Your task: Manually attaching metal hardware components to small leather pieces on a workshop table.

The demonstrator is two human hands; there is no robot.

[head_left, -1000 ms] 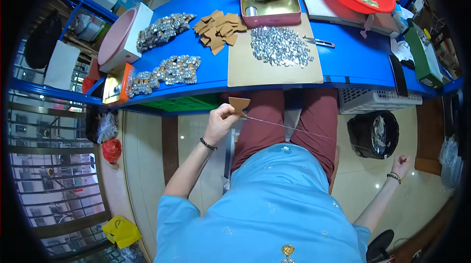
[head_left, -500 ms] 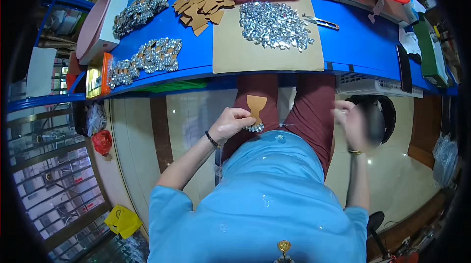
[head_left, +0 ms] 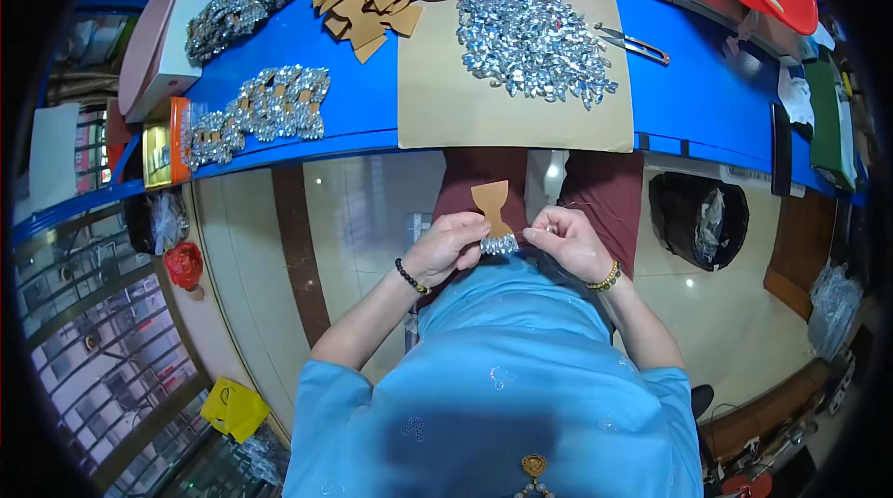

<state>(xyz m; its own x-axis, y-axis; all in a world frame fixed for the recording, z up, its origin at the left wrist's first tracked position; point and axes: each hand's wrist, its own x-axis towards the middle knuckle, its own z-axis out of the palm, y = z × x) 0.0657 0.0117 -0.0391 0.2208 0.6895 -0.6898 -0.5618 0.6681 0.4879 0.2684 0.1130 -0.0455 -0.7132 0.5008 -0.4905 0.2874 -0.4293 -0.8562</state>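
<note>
while my left hand [head_left: 446, 249] pinches the brown card piece [head_left: 490, 202] in front of the maroon trousers [head_left: 595, 196], my right hand [head_left: 575, 245], near the silver gems [head_left: 499, 245] along the card's lower end, has thumb and finger closed; remotely, i cannot tell whether they grip anything.

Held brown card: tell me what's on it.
Silver beads line the lower end of the card; its upper part looks bare. Whatever the left hand covers is hidden.
</note>
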